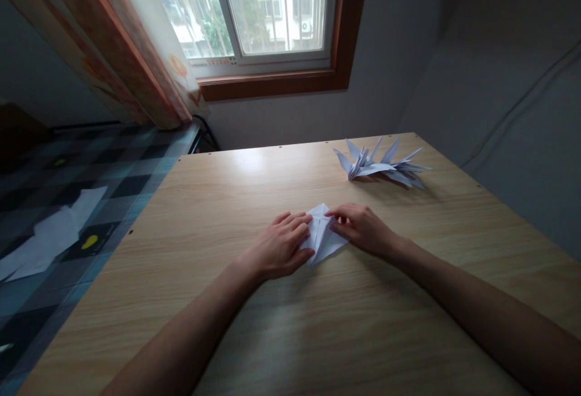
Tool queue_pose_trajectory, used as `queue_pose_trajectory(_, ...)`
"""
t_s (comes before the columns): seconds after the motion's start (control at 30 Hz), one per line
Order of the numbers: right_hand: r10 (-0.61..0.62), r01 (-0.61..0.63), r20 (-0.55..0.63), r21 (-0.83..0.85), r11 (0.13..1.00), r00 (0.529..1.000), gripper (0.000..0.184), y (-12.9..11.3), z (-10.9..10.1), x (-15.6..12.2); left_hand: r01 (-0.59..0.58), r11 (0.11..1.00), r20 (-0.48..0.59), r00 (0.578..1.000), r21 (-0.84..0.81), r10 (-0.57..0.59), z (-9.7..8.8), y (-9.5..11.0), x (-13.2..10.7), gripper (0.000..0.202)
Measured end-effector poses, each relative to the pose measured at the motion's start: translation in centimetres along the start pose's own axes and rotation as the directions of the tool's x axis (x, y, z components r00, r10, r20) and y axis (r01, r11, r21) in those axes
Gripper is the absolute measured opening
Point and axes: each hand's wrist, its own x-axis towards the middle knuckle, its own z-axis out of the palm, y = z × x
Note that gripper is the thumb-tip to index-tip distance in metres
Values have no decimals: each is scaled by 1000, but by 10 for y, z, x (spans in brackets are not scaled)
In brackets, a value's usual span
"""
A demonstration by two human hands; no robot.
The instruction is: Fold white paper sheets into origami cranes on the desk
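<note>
At the middle of the wooden tabletop (218, 214) lies a folded white paper (319, 237). The left hand (285, 244) rests open across its left side, fingers extended; the right hand (363, 226) has thumb and fingertips bent close together at its right side, though whether they pinch it I cannot tell. On the tabletop's far right sits a cluster of pointed paper folds (379, 169); on the left, loose sheets (49, 238) lie on a checked cloth (131, 157).

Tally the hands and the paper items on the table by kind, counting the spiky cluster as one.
Left hand and right hand: 2
White paper between the hands: 1
Spiky paper cluster, pieces overlapping too much to count: 1
Total: 4
</note>
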Motion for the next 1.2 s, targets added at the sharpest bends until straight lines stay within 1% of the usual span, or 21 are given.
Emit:
queue_pose_trajectory(0.07, 46, -46, -16, -10, 999, 999, 28, -3, 5, 1, 4, 1000, -11, 1000, 20, -4, 0, 4, 2, 27)
queue_pose_trajectory(0.13, 46, -49, -39, -63, 997, 998, 30, -7, 8, 1, 11, 999, -25, 1000, 51, -10, 3, 6, 3, 31)
queue_pose_trajectory(0.17, 35, -40, -49, -109, 993, 998, 27, -9, 9, 0, 17, 998, -29, 999, 67, -15, 4, 8, 3, 32)
queue_pose_trajectory(0.23, 1, -13, -52, -230, 973, 999, 15, -14, 11, -3, 34, 995, -34, 999, 94, -31, 7, 9, 4, 33)
queue_pose_trajectory(0.27, -18, 6, -37, -297, 955, 999, 10, -17, 12, -5, 45, 994, -34, 999, 103, -41, 9, 10, 3, 33)
queue_pose_trajectory(0.33, -54, 56, 15, -412, 910, 998, 14, -24, 16, -10, 63, 992, -30, 998, 112, -60, 11, 11, 3, 34)
queue_pose_trajectory(0.4, -90, 108, 62, -466, 878, 994, 17, -32, 20, -17, 71, 991, -29, 997, 114, -68, 11, 12, 3, 34)
queue_pose_trajectory(0.47, -140, 162, 80, -471, 867, 987, 17, -40, 26, -23, 71, 991, -28, 997, 109, -68, 10, 12, 3, 35)
queue_pose_trajectory(0.6, -252, 271, 100, -404, 874, 963, 18, -49, 35, -31, 62, 994, -16, 998, 89, -60, 6, 11, 3, 37)
queue_pose_trajectory(0.73, -310, 326, 102, -354, 877, 945, 20, -47, 33, -32, 44, 996, -11, 999, 74, -43, 4, 10, 3, 41)
queue_pose_trajectory(0.8, -282, 301, 105, -353, 886, 954, 19, -42, 28, -29, 43, 996, -10, 999, 74, -42, 4, 9, 2, 42)
queue_pose_trajectory(0.93, -129, 156, 95, -400, 903, 987, 23, -26, 15, -22, 50, 996, -3, 999, 72, -50, 5, 9, 2, 43)
queue_pose_trajectory(1.03, -61, 84, 68, -411, 908, 996, 26, -14, 8, -18, 61, 996, 9, 998, 70, -62, 5, 9, 1, 43)
queue_pose_trajectory(1.13, -41, 59, 53, -390, 919, 998, 31, -8, 6, -17, 57, 996, -7, 998, 67, -57, 6, 9, 1, 44)
queue_pose_trajectory(1.2, -66, 71, 26, -337, 939, 997, 41, -9, 8, -16, 49, 997, -30, 998, 61, -47, 6, 8, 1, 45)
